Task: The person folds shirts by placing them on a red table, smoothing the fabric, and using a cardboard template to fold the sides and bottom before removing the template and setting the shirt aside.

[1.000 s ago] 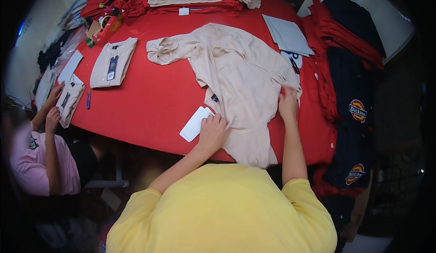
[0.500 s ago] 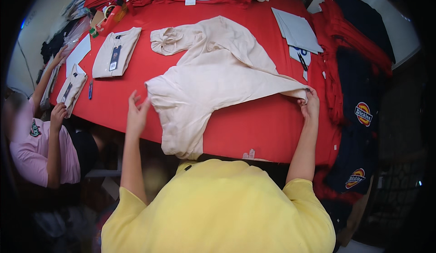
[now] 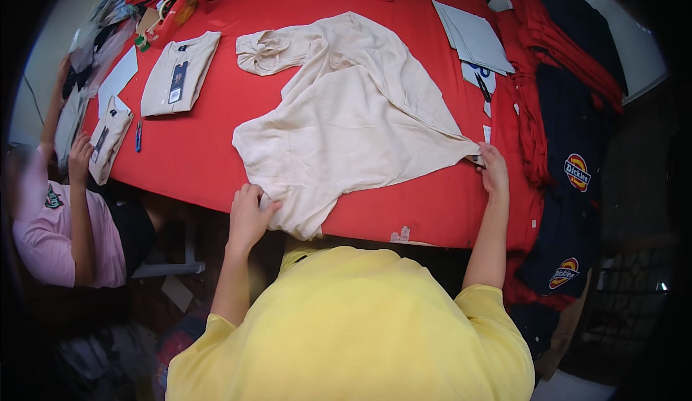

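Note:
A cream shirt [image 3: 331, 120] lies loosely spread on the red-covered table [image 3: 180, 159], one sleeve bunched at the far left and the other hanging toward the near edge. My left hand [image 3: 250, 217] is closed on the near sleeve, its fingertips and thumb gripping the fabric. On the right, my right hand [image 3: 494, 168] pinches the drawn-out corner of the shirt, a dark spot showing by the fingers. Left of the shirt lies a folded cream shirt [image 3: 162, 87] with a dark hang tag [image 3: 178, 82].
Grey card sheets [image 3: 472, 37] and black-handled scissors [image 3: 483, 87] lie at the right. Red and navy garments [image 3: 566, 138] drape the right edge. A blue pen-like tool [image 3: 138, 134] and tape dispenser [image 3: 171, 15] lie left. A person in pink [image 3: 68, 232] handles another folded shirt [image 3: 110, 141].
My left hand has come down and right, from beside the shirt onto its near sleeve. The shirt's right side is spread wider, my right hand still holding the corner.

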Tool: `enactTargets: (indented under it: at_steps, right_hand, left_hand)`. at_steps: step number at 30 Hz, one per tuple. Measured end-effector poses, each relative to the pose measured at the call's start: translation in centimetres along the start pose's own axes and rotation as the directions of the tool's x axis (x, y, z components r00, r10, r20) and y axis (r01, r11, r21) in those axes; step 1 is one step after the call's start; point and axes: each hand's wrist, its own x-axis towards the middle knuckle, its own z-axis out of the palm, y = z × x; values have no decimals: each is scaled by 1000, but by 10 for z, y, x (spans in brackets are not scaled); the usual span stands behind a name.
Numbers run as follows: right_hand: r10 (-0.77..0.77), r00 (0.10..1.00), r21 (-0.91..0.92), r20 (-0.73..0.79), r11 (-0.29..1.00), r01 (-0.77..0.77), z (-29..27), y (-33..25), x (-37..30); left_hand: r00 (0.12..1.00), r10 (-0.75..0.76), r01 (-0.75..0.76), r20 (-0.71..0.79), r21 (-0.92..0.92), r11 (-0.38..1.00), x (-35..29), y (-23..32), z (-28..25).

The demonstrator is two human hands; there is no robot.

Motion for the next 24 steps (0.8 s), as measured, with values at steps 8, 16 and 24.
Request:
enactTargets:
  at_steps: [8,16,24]
  right_hand:
    - [-395,850,248,348,914,322,-20,-85,-75]
    - [-427,809,495,404,846,200,41,-181,5]
    - [-763,638,596,-106,464,655,70,-347,-21]
  left_hand:
    - [981,-26,-181,-190,-962,203,-43,-11,-93]
    - [987,150,-53,-51,-999,7,123,37,-180]
    - [744,249,-668,-620,-710,225,203,111,-349]
